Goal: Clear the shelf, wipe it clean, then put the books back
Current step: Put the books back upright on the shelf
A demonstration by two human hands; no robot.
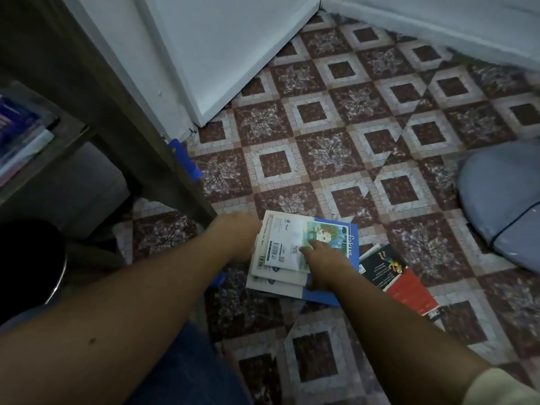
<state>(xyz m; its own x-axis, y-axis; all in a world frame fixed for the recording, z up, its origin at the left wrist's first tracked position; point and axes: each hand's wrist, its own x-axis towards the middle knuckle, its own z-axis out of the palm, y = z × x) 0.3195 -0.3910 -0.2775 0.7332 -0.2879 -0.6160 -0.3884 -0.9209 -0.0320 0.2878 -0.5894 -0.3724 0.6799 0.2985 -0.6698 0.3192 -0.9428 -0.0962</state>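
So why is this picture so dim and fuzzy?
Head view: light is weak, so the shelf at left goes nearly black; the left hand is smeared by motion blur; the stack of books under the right hand is sharper.

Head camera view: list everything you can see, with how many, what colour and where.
floor: one, maroon and white pattern, throughout
shelf: one, dark brown, left
shelved books: a few, blue and white, on shelf
stack of books: one, white and blue, floor centre
black and red book: one, floor, right of stack
blue object: one, floor by shelf leg
door: one, white, top
padded object: one, grey-blue, right edge
round black object: one, lower left
left hand: at stack's left edge, blurred
right hand: resting on stack's top
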